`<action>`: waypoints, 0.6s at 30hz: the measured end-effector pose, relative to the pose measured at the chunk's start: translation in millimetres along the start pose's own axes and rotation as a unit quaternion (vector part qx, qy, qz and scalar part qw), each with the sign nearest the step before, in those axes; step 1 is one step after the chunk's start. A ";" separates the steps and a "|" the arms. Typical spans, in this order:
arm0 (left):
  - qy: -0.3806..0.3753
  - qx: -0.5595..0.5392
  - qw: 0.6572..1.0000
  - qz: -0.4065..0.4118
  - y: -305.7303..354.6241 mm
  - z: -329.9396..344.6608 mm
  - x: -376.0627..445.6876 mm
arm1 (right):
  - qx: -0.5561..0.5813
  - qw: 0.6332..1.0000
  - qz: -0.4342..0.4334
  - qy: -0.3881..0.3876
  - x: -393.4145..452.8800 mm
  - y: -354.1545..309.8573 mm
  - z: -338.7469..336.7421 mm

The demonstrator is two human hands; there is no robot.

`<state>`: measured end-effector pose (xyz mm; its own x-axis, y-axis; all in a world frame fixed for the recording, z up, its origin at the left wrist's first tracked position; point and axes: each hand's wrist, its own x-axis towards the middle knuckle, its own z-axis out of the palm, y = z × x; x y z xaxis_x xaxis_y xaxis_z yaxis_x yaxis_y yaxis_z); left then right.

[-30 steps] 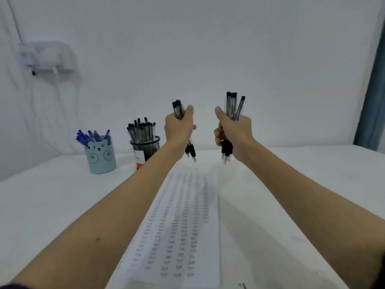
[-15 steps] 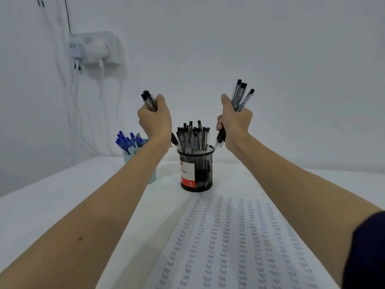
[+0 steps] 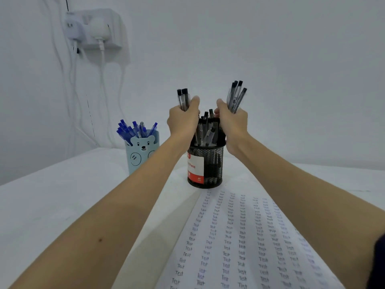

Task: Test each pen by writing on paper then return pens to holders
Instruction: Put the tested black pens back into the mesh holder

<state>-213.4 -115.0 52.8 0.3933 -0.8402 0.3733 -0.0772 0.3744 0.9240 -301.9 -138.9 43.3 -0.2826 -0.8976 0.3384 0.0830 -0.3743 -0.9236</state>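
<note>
Both hands grip black pens above the mesh cup [image 3: 205,163]: the left hand [image 3: 182,122] clutches two pens [image 3: 183,100], the right hand [image 3: 232,122] a small bunch [image 3: 236,95]. This looks like the returning step, and next each handful must drop tip-down among the pens already there. Their tips are hidden behind the fists, and the paper [image 3: 239,243] runs off the bottom edge.

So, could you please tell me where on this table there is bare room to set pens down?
Bare tabletop lies left of the bear holder, and more right of the mesh holder, beyond the test sheet. It is crowded where the left hand and right hand hold black pens above the full mesh holder.
</note>
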 end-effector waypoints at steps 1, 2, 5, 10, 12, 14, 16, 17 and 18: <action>-0.015 0.013 1.000 -0.008 -1.0 -0.2 -0.9 | -0.008 1.000 0.001 -0.013 -1.9 1.2 -0.2; -0.027 0.017 0.999 -0.012 -0.6 -1.1 -0.5 | -0.014 1.000 0.003 -0.025 -3.6 1.5 -0.3; -0.058 0.007 0.998 -0.027 4.9 -3.7 -2.6 | -0.011 0.999 0.015 -0.043 -6.7 -2.2 -4.3; -0.066 -0.071 0.994 -0.053 8.4 0.7 -18.4 | 0.010 0.995 0.049 -0.084 -11.3 -9.0 -6.8; -0.052 -0.078 0.995 -0.047 9.1 7.8 -22.8 | 0.022 0.992 0.070 -0.105 -12.9 -12.2 -6.8; -0.023 -0.070 0.996 -0.040 7.5 15.0 -22.6 | 0.048 0.986 0.105 -0.120 -11.9 -14.1 -5.4; 0.018 -0.065 0.997 -0.035 6.0 19.9 -21.9 | 0.068 0.986 0.115 -0.102 -10.5 -15.9 -4.0; 0.040 -0.070 0.996 -0.034 6.3 20.4 -20.8 | 0.064 0.988 0.111 -0.084 -11.2 -18.1 -2.5; 0.055 -0.081 0.994 -0.038 7.4 21.5 -20.1 | 0.065 0.990 0.107 -0.066 -11.4 -19.7 -1.8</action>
<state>-241.5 -103.8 53.9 0.4912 -0.8235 0.2839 0.1013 0.3777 0.9204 -302.1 -120.9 57.4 -0.1186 -0.9791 0.1655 0.2520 -0.1909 -0.9487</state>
